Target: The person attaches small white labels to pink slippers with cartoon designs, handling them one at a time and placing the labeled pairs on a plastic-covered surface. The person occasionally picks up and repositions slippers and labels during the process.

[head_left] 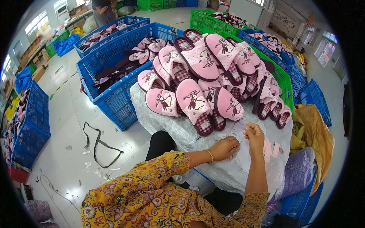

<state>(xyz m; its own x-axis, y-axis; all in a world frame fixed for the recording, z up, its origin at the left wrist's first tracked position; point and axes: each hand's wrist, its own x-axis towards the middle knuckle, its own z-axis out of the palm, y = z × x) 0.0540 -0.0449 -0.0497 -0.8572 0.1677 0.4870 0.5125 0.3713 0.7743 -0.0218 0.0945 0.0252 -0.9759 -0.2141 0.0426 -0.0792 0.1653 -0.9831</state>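
A heap of pink slippers (194, 99) with dark soles, checked linings and a printed cartoon figure lies on a bundle wrapped in clear plastic (178, 133). My left hand (227, 147), a yellow bangle at its wrist, rests low on this bundle with its fingers curled inward; what they may hold is hidden. To its right my right hand (254, 135) is raised, thumb and fingertips pinched together around something too small to make out. White paper slips (237, 130) lie between my hands and the nearest slippers. Beside my right wrist are pink strips (275, 149).
Blue crates (121, 108) holding more slippers stand to the left, and green crates (287, 85) behind and right. A black strap (99, 142) lies on the floor. Brown cloth (313, 133) and a purple bag (300, 171) sit at right. Another person (102, 9) stands far back.
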